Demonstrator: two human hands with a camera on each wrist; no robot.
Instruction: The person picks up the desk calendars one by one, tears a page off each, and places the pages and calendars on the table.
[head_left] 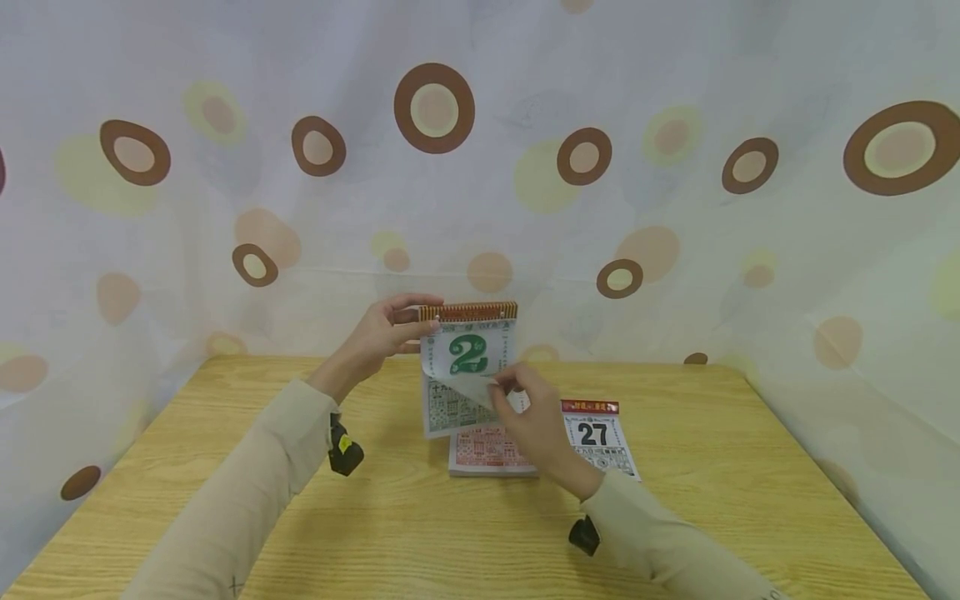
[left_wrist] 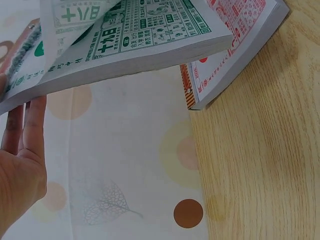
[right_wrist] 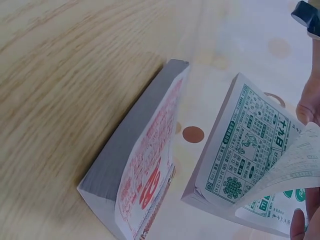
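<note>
The left hand (head_left: 386, 333) grips the green pad (head_left: 446, 408) aloft by its upper side, probably to steady it while the right hand (head_left: 536, 417) pinches a curled sheet (head_left: 472, 388). Below them, the red pad (head_left: 491, 448) lies on the counter (head_left: 390, 517); only the head view shows the black-numbered pad (head_left: 596, 435) beside the right hand.

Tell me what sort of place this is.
Probably a makeshift indoor recording setup: a wood-grain table, a circle-patterned backdrop behind it and along its sides, and a black camera on the person's left wrist.
</note>
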